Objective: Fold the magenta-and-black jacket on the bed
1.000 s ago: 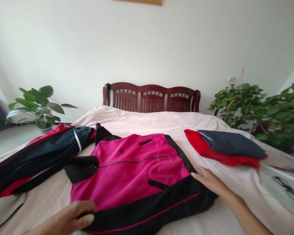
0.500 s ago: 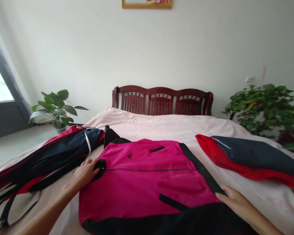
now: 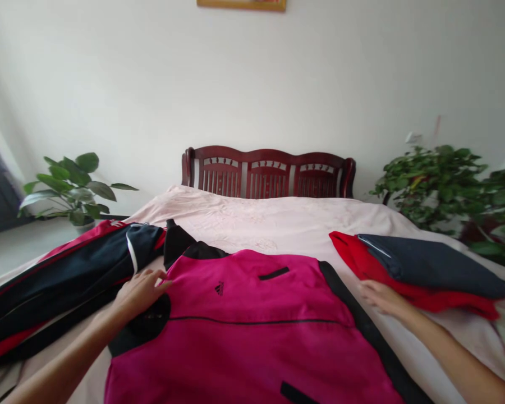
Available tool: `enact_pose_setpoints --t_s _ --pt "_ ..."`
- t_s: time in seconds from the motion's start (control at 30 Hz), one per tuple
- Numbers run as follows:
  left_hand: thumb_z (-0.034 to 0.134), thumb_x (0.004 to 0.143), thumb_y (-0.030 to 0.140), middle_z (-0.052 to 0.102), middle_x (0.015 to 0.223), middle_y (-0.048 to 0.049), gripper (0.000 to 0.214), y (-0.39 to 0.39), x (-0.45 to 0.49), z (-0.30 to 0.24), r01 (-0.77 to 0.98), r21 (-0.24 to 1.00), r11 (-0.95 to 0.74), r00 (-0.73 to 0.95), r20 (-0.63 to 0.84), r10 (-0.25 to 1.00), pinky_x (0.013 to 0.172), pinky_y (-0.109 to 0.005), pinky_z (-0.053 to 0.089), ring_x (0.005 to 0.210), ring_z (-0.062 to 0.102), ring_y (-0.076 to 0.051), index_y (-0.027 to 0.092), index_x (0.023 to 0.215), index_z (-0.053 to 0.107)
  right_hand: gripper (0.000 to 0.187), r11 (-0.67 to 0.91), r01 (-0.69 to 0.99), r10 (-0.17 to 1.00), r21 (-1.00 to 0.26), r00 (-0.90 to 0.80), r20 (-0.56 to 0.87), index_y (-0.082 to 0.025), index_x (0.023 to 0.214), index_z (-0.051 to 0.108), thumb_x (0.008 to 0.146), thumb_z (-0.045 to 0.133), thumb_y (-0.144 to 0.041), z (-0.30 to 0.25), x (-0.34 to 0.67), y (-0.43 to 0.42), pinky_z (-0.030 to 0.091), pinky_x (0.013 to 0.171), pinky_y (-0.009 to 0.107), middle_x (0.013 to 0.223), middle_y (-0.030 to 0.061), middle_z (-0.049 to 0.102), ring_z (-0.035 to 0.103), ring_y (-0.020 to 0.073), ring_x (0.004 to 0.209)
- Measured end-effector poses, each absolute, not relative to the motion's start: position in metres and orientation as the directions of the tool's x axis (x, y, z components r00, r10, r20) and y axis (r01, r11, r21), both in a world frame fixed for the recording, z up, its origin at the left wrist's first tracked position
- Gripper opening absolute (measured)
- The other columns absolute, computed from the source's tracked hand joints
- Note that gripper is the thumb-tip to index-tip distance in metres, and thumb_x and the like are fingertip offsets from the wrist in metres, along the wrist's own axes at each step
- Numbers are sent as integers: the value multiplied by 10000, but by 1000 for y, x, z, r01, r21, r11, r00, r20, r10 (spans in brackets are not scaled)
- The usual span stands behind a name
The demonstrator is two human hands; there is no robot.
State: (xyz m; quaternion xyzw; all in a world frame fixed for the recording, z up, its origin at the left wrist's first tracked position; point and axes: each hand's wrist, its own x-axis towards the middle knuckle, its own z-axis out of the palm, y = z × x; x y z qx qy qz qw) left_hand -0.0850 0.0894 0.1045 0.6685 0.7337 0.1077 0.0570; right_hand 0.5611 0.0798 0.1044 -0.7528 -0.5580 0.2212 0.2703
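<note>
Pink jacket lies flat, left fingers curled at its collar, right fingers half-curled past its hem, grips unclear.

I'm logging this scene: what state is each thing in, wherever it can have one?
Pink jacket: laid flat, front up, zip seemingly closed
Navy garment at left: laid out lengthwise
Slate-blue garment: folded, atop the red one
Red garment: folded, underneath
Sheet: spread, slightly wrinkled
Left hand: at the jacket's collar
Right hand: beside red garment, grip unclear
</note>
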Motion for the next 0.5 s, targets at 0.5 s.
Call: enact_pose_setpoints --t_s 0.5 --pt "364 951 497 382 1542 -171 558 130 -43 38 979 169 118 -150 191 970 1124 -544 266 1438 311 -392 264 1440 494 400 -276 918 922 -286 336 191 -215 943 714 923 382 -438 78 504 213 464 704 359 964 144 730 672 294 885"
